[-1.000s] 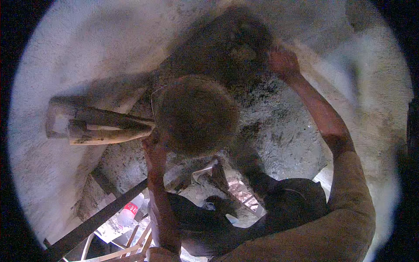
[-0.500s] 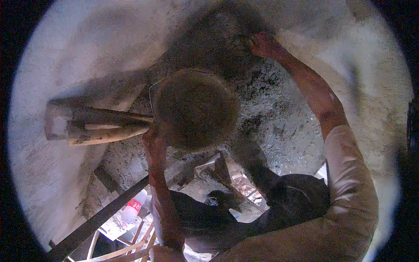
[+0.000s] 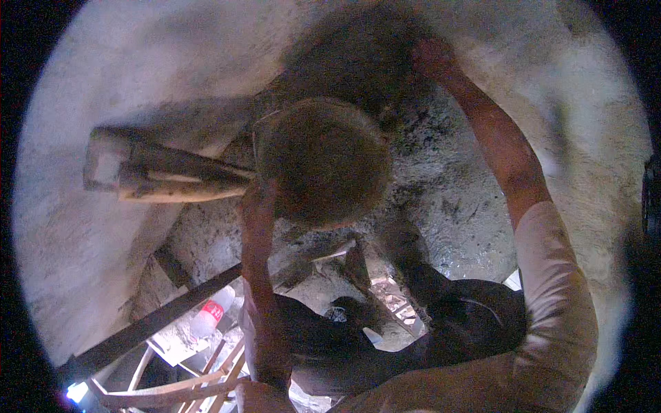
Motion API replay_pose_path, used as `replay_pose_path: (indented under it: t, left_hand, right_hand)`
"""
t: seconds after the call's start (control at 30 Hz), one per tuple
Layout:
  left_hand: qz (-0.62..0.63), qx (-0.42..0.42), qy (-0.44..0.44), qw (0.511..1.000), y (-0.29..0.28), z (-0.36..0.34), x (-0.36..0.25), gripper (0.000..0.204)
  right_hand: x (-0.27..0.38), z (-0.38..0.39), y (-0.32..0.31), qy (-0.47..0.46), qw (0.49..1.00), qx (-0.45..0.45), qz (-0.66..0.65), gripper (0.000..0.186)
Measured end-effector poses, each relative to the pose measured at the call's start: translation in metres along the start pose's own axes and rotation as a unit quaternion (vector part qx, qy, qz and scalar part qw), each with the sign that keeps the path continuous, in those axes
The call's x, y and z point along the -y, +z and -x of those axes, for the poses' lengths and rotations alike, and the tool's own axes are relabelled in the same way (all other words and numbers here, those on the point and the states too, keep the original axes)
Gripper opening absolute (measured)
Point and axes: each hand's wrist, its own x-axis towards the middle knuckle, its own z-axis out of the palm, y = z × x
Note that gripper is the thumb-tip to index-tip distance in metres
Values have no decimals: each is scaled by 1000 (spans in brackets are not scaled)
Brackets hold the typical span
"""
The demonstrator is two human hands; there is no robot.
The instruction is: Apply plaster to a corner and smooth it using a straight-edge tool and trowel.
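My left hand (image 3: 259,195) is closed at the left edge of a round, mortar-caked pan (image 3: 323,164), where its forked wooden handle (image 3: 186,177) joins it. The handle points left and ends in a squarish block. Up at the right, my right hand (image 3: 435,59) is closed against the rough wall, at the edge of a dark, shadowed patch. What it grips, if anything, is lost in the shadow. Wet grey mortar (image 3: 461,186) covers the surface below that hand and right of the pan.
A dark bar (image 3: 172,313) slants across the lower left. Beyond it are a clear plastic bottle (image 3: 212,313) with a red label and several wooden slats (image 3: 179,392). My dark-clad legs (image 3: 385,358) fill the lower middle, with rubble (image 3: 396,299) showing beyond. Pale rough walls curve around both sides.
The pan and its handle have moved up and to the right with my left hand. My right hand has slid a little up and right along the wall.
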Motion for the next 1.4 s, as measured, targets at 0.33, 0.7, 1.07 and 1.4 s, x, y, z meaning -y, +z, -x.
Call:
replay_pose_path:
  t: [0.33, 0.7, 1.07, 1.4]
  left_hand:
    - [183, 47, -93, 978, 6, 21, 55, 35]
    - [-206, -58, 100, 972, -57, 119, 76, 26]
    - [-160, -70, -36, 984, -72, 153, 86, 30]
    - [-286, -139, 32, 947, -75, 136, 119, 40]
  right_hand:
    - [111, 67, -123, 36, 993, -30, -111, 39]
    - [283, 31, -158, 23, 732, 372, -570, 45]
    - [333, 78, -161, 166, 661, 395, -616, 35]
    - [257, 170, -3, 202, 164, 197, -945, 35]
